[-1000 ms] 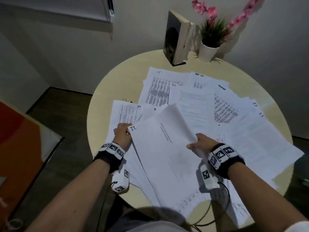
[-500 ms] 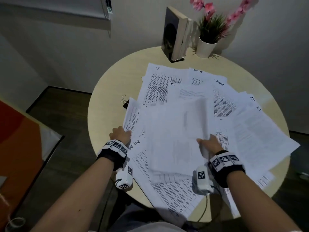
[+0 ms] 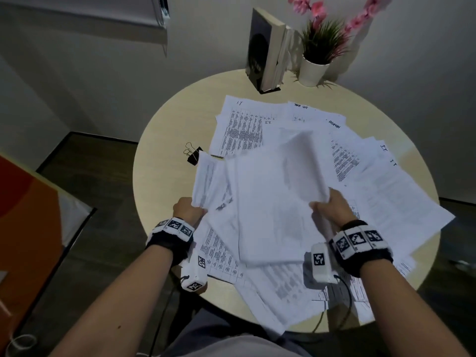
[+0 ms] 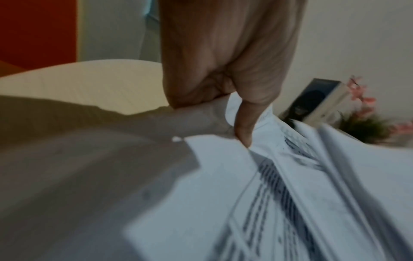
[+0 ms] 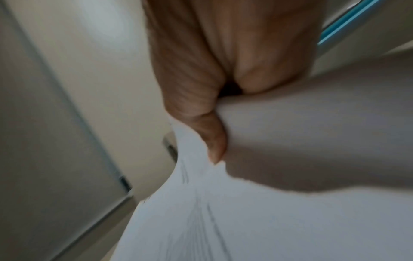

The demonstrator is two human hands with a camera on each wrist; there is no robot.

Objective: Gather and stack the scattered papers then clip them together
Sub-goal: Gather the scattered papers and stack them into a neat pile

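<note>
Both hands hold a loose bundle of white papers (image 3: 268,202) raised over the round table (image 3: 159,161). My left hand (image 3: 189,211) pinches its left edge, thumb on top of the sheets (image 4: 279,176). The right hand (image 3: 332,210) grips the bundle's right edge (image 5: 223,211), where a sheet curls upward. More printed papers (image 3: 244,127) lie fanned out across the table's far and right parts, and others (image 3: 270,292) hang over the near edge. A black binder clip (image 3: 193,155) lies on the bare tabletop, left of the papers and beyond my left hand.
At the table's far edge stand an upright book (image 3: 265,50) in a holder and a white pot (image 3: 313,70) with a green plant and pink flowers. An orange and white surface (image 3: 28,228) is at the left, over dark floor.
Both hands have lifted and drawn the gathered sheets toward the middle. The papers that covered the left part of the table have moved off it, so the binder clip now shows.
</note>
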